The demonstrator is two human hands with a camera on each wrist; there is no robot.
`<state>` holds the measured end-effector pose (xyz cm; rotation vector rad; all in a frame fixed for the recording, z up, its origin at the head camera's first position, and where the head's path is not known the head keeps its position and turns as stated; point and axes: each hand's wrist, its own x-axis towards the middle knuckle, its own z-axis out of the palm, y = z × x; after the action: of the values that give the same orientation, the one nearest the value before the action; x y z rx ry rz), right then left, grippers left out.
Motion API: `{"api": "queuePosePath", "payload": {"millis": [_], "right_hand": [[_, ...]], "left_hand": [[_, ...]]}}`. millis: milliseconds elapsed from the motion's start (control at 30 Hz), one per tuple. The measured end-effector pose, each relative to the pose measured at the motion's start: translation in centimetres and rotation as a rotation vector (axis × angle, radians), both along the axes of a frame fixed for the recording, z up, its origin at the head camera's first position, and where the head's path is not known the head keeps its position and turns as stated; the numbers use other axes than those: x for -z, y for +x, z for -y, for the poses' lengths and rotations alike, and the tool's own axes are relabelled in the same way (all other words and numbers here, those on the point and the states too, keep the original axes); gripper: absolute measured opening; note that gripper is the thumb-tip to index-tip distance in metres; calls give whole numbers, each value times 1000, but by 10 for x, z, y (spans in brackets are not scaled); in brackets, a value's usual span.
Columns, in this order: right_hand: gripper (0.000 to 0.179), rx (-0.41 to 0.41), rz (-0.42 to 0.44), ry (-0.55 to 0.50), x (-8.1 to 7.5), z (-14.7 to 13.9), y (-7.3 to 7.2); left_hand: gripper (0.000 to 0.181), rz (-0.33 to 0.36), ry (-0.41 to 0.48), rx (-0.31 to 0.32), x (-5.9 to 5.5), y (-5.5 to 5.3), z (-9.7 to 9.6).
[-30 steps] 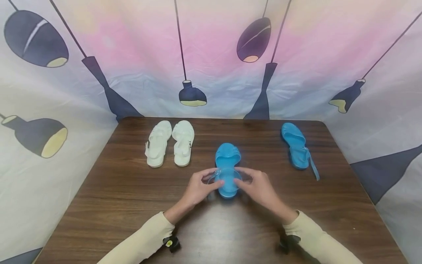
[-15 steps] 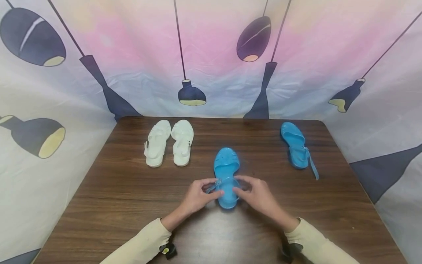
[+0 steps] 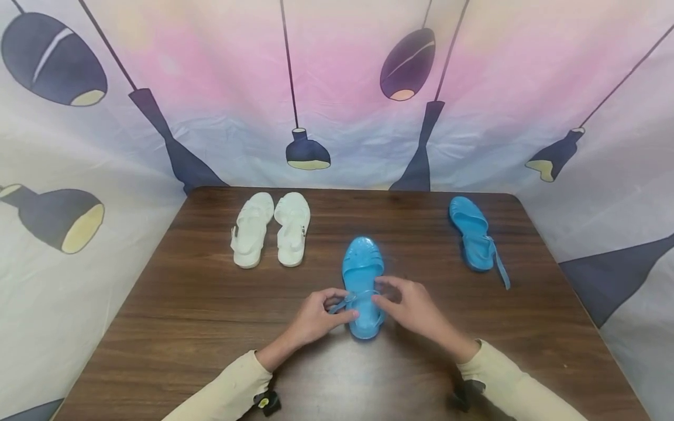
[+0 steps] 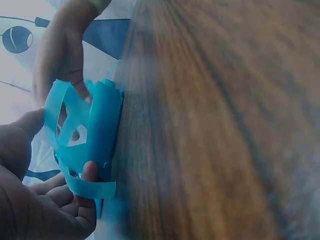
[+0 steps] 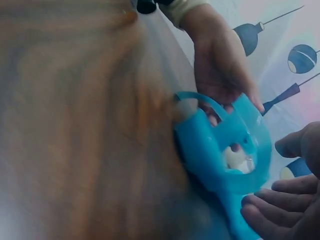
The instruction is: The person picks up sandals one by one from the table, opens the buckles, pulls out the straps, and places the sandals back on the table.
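A blue jelly sandal [image 3: 363,257] lies toe-away on the wooden table in front of me, between my hands. My left hand [image 3: 318,316] holds its strap at the left side. In the left wrist view the fingers [image 4: 87,215] curl around the loose strap end [image 4: 92,189], while the thumb is at the heel band [image 4: 52,107]. On the other side, my right hand [image 3: 413,301] has its fingertips close to the sandal's right edge. The right wrist view shows those fingers [image 5: 285,200] extended and spread from the thumb, with nothing between them.
A second blue sandal [image 3: 474,240] lies at the back right with its strap [image 3: 501,269] hanging out to the side. Two white sandals [image 3: 253,228] stand side by side at the back left. A printed cloth [image 3: 347,76] hangs behind the table [image 3: 210,316].
The sandal has come toward me along with both hands. My right hand has loosened from its heel band, while the left keeps its hold on the strap.
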<state>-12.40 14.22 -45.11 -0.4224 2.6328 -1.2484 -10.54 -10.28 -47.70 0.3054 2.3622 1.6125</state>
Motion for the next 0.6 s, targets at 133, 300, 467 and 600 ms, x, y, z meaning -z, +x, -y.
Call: {"api": "queuePosePath", "payload": {"millis": [133,300,467,600], "right_hand": [[43,-66,-83,40,-8,4,-13],[40,-190,-139,96,-12,17,-28],[38,-319,-173,144,-8,29,-38],[36,-375,-152,200,-8,35,-41]], "left_hand": [[58,29,30,4,-1,0,2],[60,76,80,3,-2,1,7],[50,65,10,15,-3,2,10],[41,69,-21,36,-2,4,13]]}}
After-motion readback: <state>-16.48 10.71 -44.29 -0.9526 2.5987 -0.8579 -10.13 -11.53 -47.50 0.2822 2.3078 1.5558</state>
